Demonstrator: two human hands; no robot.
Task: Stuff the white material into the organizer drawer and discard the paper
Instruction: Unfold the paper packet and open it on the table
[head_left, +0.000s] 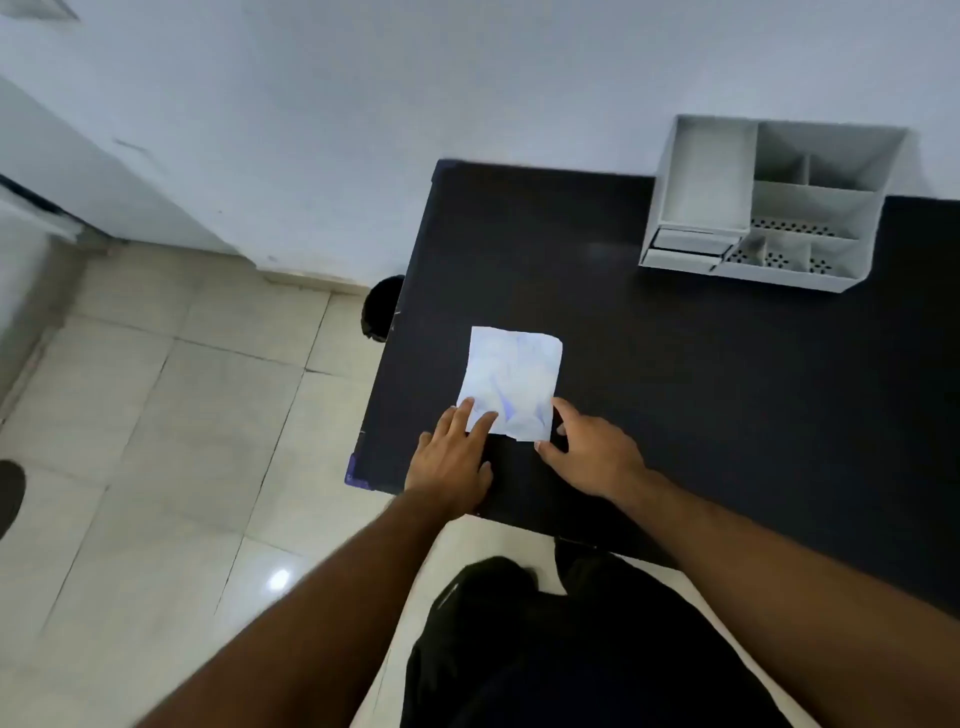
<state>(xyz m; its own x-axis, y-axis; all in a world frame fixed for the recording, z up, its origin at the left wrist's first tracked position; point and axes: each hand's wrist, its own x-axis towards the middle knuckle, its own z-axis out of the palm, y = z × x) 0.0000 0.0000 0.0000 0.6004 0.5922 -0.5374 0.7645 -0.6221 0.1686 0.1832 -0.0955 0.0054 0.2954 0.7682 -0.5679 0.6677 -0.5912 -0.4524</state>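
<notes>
A white, crumpled-looking sheet (511, 382) lies flat on the black table (701, 374), near its left front corner. My left hand (454, 457) rests on the sheet's near left corner with straight fingers. My right hand (592, 452) lies on the table at the sheet's near right corner, fingertips touching its edge. A white desk organizer (769, 208) stands at the back right of the table against the wall, with several open compartments and a small drawer (685, 247) at its lower left. I cannot tell from the head view whether the sheet is paper or the white material.
A black round bin (382, 306) stands on the tiled floor just left of the table, half hidden by its edge. The white wall (467, 78) runs behind the table. My dark trousers (571, 649) show below the table's front edge.
</notes>
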